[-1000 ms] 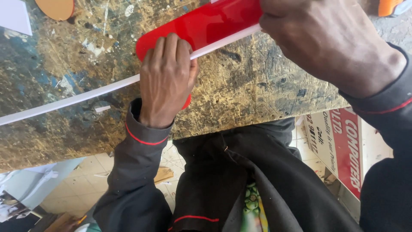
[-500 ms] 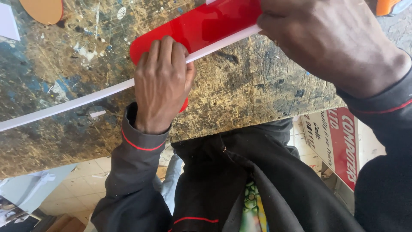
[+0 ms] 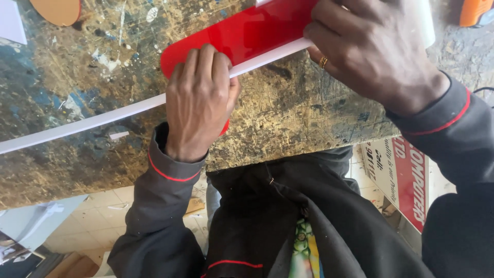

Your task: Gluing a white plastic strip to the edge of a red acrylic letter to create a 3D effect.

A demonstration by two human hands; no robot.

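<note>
Change: both hands have barely shifted since half a second ago; the red panel (image 3: 247,33) and white strip (image 3: 103,117) lie as they did, with the view only slid a little.
Bench: a worn chipboard bench (image 3: 288,118), streaked with blue, white and yellow paint, fills the far part of the view; its near edge runs across the middle.
Room: pale floor tiles (image 3: 103,203) show below the edge at the left, with a grey sheet (image 3: 36,221) beside them; a red and white printed sign board (image 3: 406,175) leans at the near right; an orange disc (image 3: 56,10) sits at the far left and an orange object (image 3: 476,10) at the far right.
Red panel: glossy, round-ended, flat on the bench, running from the centre toward the far right.
White strip: long and thin, lying along the panel's near edge and stretching away to the left.
Left hand: left hand (image 3: 200,100) rests palm down, fingers (image 3: 206,62) extended and pressing flat over strip and rounded panel end, not curled round either.
Right hand: right hand (image 3: 370,51), with a ring, presses down on panel and strip at the far right; fingers bent over them, but a true grasp cannot be told.
</note>
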